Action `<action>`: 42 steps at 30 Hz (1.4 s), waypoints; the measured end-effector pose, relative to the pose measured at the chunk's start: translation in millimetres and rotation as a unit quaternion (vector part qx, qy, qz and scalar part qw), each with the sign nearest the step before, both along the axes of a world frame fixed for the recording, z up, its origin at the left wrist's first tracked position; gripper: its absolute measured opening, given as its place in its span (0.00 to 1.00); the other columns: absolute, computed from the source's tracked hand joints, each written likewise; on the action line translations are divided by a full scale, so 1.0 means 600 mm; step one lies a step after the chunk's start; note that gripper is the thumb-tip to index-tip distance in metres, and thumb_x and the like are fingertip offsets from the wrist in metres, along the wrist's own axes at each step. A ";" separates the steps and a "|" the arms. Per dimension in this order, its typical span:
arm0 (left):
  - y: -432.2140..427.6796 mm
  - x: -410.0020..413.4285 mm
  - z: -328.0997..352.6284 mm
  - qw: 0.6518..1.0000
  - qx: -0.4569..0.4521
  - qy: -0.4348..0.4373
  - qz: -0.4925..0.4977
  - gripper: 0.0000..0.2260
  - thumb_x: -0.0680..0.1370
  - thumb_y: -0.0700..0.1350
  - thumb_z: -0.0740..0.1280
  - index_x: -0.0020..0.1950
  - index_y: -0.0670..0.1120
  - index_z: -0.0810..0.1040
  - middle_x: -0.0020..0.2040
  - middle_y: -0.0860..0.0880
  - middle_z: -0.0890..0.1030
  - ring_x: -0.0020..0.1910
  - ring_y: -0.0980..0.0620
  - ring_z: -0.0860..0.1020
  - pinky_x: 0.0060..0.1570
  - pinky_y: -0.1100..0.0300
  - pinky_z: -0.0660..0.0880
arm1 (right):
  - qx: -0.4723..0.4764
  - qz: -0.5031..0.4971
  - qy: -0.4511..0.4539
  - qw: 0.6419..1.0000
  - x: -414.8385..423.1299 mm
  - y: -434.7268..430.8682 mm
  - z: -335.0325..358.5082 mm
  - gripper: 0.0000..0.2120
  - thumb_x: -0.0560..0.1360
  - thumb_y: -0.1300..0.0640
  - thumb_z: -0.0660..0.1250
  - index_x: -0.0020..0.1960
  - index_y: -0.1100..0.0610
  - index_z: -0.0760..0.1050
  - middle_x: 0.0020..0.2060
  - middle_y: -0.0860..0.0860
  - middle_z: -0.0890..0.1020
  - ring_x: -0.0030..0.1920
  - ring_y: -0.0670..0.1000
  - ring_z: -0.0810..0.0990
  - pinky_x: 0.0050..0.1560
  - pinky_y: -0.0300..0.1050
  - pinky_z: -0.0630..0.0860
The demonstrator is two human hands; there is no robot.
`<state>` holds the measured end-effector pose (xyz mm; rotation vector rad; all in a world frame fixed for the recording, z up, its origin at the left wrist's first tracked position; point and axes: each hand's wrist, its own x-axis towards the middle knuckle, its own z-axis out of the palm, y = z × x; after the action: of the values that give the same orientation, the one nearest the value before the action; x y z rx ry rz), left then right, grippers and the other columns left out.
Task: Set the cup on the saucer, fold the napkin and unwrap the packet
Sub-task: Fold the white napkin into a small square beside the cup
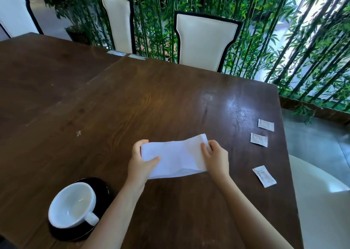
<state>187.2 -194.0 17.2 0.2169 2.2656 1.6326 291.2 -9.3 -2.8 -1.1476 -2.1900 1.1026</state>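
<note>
A white napkin (176, 157) is held just above the dark wooden table (170, 101), folded into a long strip. My left hand (141, 161) grips its left end and my right hand (216, 157) pinches its right end. A white cup (73, 205) stands on a black saucer (103, 189) at the lower left, handle pointing right. Three small white packets lie flat near the table's right edge: the far packet (266, 125), the middle packet (258, 139) and the near packet (264, 176).
White high-backed chairs (204, 40) stand along the far side of the table, with green bamboo (284, 31) behind them. A second table (37, 68) adjoins on the left. A white seat (320, 197) sits past the right table edge.
</note>
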 end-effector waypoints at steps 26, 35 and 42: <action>0.012 0.126 -0.173 0.845 -0.324 0.303 -0.299 0.22 0.78 0.48 0.64 0.72 0.50 0.66 0.73 0.52 0.66 0.73 0.50 0.64 0.70 0.51 0.65 | -0.007 0.040 -0.138 0.990 -0.012 -0.055 -0.050 0.20 0.76 0.49 0.59 0.28 0.53 0.60 0.25 0.47 0.70 0.25 0.45 0.67 0.25 0.40 0.59; -0.037 0.045 -0.125 0.936 0.245 -0.254 -0.009 0.12 0.81 0.36 0.56 0.61 0.46 0.72 0.56 0.46 0.81 0.53 0.51 0.81 0.53 0.56 0.78 | -0.044 0.158 -0.158 0.974 -0.068 -0.147 -0.033 0.09 0.75 0.51 0.60 0.43 0.57 0.66 0.44 0.56 0.81 0.44 0.58 0.80 0.37 0.43 0.67; -0.073 0.025 -0.156 0.976 0.073 -0.153 0.134 0.13 0.77 0.34 0.60 0.56 0.48 0.77 0.54 0.48 0.80 0.51 0.51 0.79 0.53 0.55 0.77 | -0.009 0.169 -0.186 0.968 -0.094 -0.192 -0.045 0.09 0.76 0.53 0.59 0.44 0.57 0.62 0.42 0.56 0.80 0.37 0.54 0.72 0.33 0.44 0.64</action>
<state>202.3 -238.0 -76.5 -0.2991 2.0089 1.8222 235.0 -124.6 -29.8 -1.0847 -2.7527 1.1117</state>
